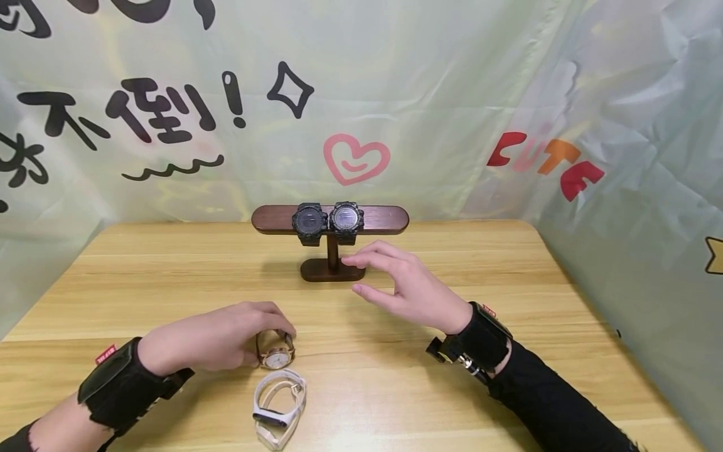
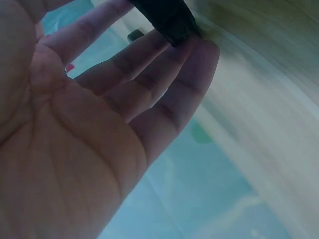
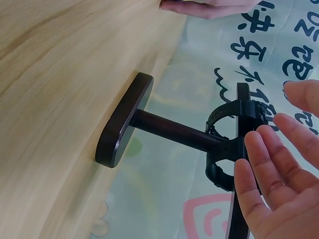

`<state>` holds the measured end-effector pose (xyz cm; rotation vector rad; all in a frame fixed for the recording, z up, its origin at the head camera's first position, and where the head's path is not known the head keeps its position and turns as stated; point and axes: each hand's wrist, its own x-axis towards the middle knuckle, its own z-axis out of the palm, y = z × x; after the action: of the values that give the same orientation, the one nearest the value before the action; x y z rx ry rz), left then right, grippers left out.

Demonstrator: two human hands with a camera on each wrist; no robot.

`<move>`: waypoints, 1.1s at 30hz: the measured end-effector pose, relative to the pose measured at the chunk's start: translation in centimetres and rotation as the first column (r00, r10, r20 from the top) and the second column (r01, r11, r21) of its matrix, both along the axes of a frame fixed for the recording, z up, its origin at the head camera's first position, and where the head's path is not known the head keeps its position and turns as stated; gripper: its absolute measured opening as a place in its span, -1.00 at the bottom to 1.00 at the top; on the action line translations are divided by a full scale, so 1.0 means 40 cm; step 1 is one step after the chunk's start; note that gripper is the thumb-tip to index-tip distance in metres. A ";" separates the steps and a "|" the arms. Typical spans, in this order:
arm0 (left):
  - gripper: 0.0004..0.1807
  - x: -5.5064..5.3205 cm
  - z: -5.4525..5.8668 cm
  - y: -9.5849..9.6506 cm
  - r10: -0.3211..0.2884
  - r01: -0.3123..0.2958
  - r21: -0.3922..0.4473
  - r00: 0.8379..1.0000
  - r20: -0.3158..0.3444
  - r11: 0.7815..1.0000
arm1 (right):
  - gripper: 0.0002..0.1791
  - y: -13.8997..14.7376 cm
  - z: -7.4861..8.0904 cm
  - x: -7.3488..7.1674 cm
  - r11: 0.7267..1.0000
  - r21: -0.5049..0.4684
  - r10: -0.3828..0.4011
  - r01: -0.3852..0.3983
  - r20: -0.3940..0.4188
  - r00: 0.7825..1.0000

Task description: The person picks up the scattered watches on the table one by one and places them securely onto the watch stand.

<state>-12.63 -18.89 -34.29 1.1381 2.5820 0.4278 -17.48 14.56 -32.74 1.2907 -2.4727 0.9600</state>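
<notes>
My left hand [image 1: 220, 336] grips a wristwatch [image 1: 277, 358] with a gold-coloured case, a white dial and a dark strap. In the left wrist view the fingertips meet the dark strap [image 2: 167, 20], while the dial is out of sight. Just below it on the table lie white wristbands [image 1: 279, 402], one with a small dark screen. My right hand [image 1: 409, 282] hovers in front of the wooden watch stand [image 1: 384, 218], fingers loosely spread and holding nothing. Two black sports watches, a left one [image 1: 310, 221] and a right one [image 1: 346, 218], sit side by side around the stand's bar.
The wooden table [image 1: 480, 376] runs back to a pale printed curtain [image 1: 440, 75] right behind the stand. Another curtain side [image 1: 638, 238] borders the table's right edge. The stand's dark oval base [image 1: 316, 270] rests near the back of the table.
</notes>
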 end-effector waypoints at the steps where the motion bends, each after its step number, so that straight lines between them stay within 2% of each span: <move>1: -0.27 0.000 0.000 0.000 0.010 -0.010 -0.008 1.000 -0.001 1.000 | -0.56 0.000 0.000 0.000 1.000 0.000 0.000 0.000 0.000 1.000; 11: -0.41 -0.008 -0.003 0.003 0.050 -0.050 0.007 0.999 -0.014 0.999 | -0.56 0.000 -0.004 -0.004 1.000 -0.001 0.001 -0.001 -0.003 1.000; 16: -0.31 -0.007 -0.001 0.009 0.054 -0.054 -0.005 0.998 -0.008 0.999 | -0.55 0.000 -0.006 -0.007 1.000 0.000 0.004 -0.004 -0.005 1.000; 21: -0.18 -0.005 0.005 0.020 0.030 -0.030 -0.009 1.000 0.000 0.999 | -0.56 0.001 -0.008 -0.008 1.000 0.002 0.005 -0.005 -0.011 1.000; 27: -0.20 -0.012 0.013 0.035 -0.012 0.012 -0.002 1.000 0.022 1.000 | -0.55 0.002 -0.010 -0.009 1.000 0.015 -0.003 0.003 0.001 1.000; 33: -0.24 -0.023 0.027 0.051 -0.019 0.023 -0.051 0.997 0.081 0.998 | -0.56 0.001 -0.012 -0.012 1.000 0.025 -0.001 0.000 0.013 1.000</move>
<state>-13.57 -16.83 -33.23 1.1062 2.4952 0.3912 -17.95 14.61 -33.20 1.2953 -2.5018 0.9435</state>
